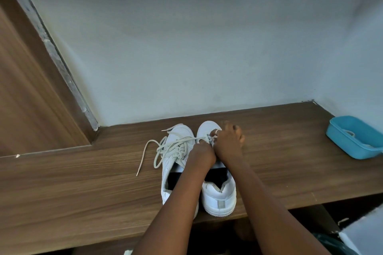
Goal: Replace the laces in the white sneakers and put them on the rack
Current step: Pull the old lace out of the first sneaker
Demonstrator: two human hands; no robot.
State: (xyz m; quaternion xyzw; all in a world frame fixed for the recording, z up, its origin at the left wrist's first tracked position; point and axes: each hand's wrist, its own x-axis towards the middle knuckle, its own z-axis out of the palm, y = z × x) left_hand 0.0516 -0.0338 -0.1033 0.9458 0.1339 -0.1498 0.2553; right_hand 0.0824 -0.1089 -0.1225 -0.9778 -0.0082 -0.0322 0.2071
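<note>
Two white sneakers stand side by side on a wooden counter (83,172), toes toward the wall. The left sneaker (176,163) carries a pale grey lace (165,147) threaded through its eyelets, with loose ends trailing left over the wood. On the right sneaker (219,194) both hands meet at the front eyelets. My left hand (202,152) pinches a lace end there. My right hand (229,141), a ring on one finger, grips the lace at the toe end. My forearms hide most of the right sneaker's tongue.
A blue plastic tub (352,136) sits at the counter's far right by the wall corner. A pale wall rises directly behind the shoes. A wooden panel stands to the left. The counter's front edge runs just below the heels.
</note>
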